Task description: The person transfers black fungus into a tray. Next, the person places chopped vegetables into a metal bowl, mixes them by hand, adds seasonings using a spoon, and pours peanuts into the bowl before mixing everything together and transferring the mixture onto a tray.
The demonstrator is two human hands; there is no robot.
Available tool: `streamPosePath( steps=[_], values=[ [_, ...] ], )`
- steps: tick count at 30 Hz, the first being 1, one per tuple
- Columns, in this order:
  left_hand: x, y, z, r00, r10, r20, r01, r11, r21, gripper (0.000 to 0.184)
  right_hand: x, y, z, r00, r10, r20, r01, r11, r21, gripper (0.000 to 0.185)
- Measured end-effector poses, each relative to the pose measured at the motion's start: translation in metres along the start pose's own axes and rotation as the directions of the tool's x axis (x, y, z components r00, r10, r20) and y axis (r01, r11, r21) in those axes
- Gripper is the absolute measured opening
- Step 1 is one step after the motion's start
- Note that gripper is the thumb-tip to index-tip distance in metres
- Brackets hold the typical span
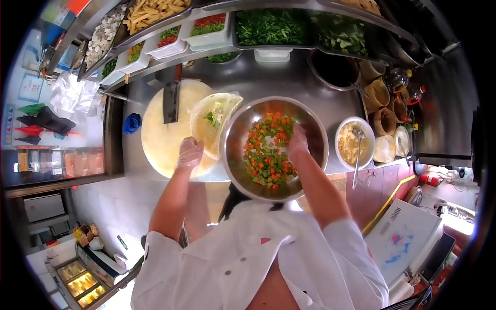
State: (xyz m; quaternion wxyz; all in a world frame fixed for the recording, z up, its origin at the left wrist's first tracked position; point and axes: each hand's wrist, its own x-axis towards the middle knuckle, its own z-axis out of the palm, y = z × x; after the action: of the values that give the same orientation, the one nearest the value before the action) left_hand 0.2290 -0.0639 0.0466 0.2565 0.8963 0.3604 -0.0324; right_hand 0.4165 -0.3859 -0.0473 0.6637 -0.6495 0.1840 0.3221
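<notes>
Nearest us, below the white jacket (243, 258), we find a wide metal bowl (234, 157) at the near edge of the surface (289, 77), placed, we judge, so that an arm can reach straight down into it. Diced vegetables (262, 173), orange and green, lie in its middle, and the high walls probably stop them spilling. The right hand (298, 143) is inside, by the vegetables at the right wall; its fingertips are too hidden for us to tell whether it grips anything. We see clear gloves on both hands, most likely for clean handling.

The left hand (190, 153) is closed, apparently on the near rim of a pale bowl (200, 121), which seems tilted and has green and whitish bits inside. We take that grip as steadying it beside the metal bowl. Under it is a round cutting board (154, 129), where a cleaver (170, 103) lies flat, its handle pointing away from us.

To the right, we notice a white bowl (339, 150) of pale crumbly food, its spoon (356, 168) leaning over the near rim, handy for lifting.

Farther off stands a dark pot (333, 70), and beyond, trays of chopped greens (274, 26) line the shelf, presumably sorted for quick reach.
</notes>
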Motion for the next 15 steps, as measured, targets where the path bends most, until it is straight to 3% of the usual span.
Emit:
streamPosePath(
  steps=[1,3,4,6,7,8,9,10,11,13,14,15],
  values=[
    [-0.009,0.005,-0.005,0.997,-0.016,0.076,0.011,0.998,0.061,0.032,-0.006,-0.003,0.003,0.997,-0.062,-0.039,0.055,0.985,-0.164,0.053],
    [-0.024,-0.002,-0.003,0.979,0.205,-0.009,-0.199,0.958,0.208,0.032,-0.016,-0.015,0.007,0.993,-0.097,-0.068,0.074,0.955,-0.287,0.053],
    [-0.032,0.002,-0.004,0.947,0.318,-0.037,-0.296,0.913,0.281,0.032,-0.022,-0.024,0.009,0.996,-0.062,-0.069,0.043,0.967,-0.250,0.054],
    [-0.046,0.038,-0.013,0.911,0.401,-0.097,-0.356,0.883,0.306,0.030,-0.024,-0.035,0.010,0.997,0.001,-0.073,-0.013,0.984,-0.176,0.057],
    [-0.055,0.060,-0.014,0.890,0.439,-0.124,-0.384,0.868,0.314,0.029,-0.013,-0.025,0.005,0.995,-0.091,-0.040,0.060,0.873,-0.485,0.060],
    [-0.058,0.075,-0.004,0.900,0.433,-0.044,-0.427,0.898,0.101,0.028,0.002,-0.007,-0.001,0.987,-0.158,0.022,0.122,0.659,-0.742,0.062],
    [-0.058,0.091,0.009,0.899,0.437,0.034,-0.430,0.895,-0.121,0.027,0.005,-0.001,-0.006,0.983,-0.170,0.062,0.143,0.523,-0.840,0.064],
    [-0.057,0.107,0.025,0.911,0.355,0.211,-0.242,0.872,-0.425,0.034,0.008,0.004,-0.011,0.978,-0.182,0.101,0.164,0.372,-0.913,0.066],
    [-0.039,0.089,0.075,0.894,0.314,0.321,-0.142,0.876,-0.461,0.063,0.003,-0.004,-0.009,0.980,-0.174,0.097,0.157,0.381,-0.911,0.067],
    [-0.011,0.103,0.128,0.936,0.228,0.267,-0.212,0.973,-0.085,0.094,-0.011,-0.024,0.004,0.997,-0.080,-0.019,0.043,0.698,-0.715,0.068],
    [-0.005,0.117,0.134,0.937,0.179,0.301,-0.174,0.984,-0.042,0.099,-0.019,-0.038,0.014,0.994,0.039,-0.098,-0.077,0.906,-0.417,0.069],
    [-0.001,0.134,0.134,0.934,0.130,0.334,-0.139,0.990,0.003,0.103,-0.020,-0.044,0.021,0.976,0.174,-0.134,-0.183,0.981,-0.057,0.070]
  ],
)
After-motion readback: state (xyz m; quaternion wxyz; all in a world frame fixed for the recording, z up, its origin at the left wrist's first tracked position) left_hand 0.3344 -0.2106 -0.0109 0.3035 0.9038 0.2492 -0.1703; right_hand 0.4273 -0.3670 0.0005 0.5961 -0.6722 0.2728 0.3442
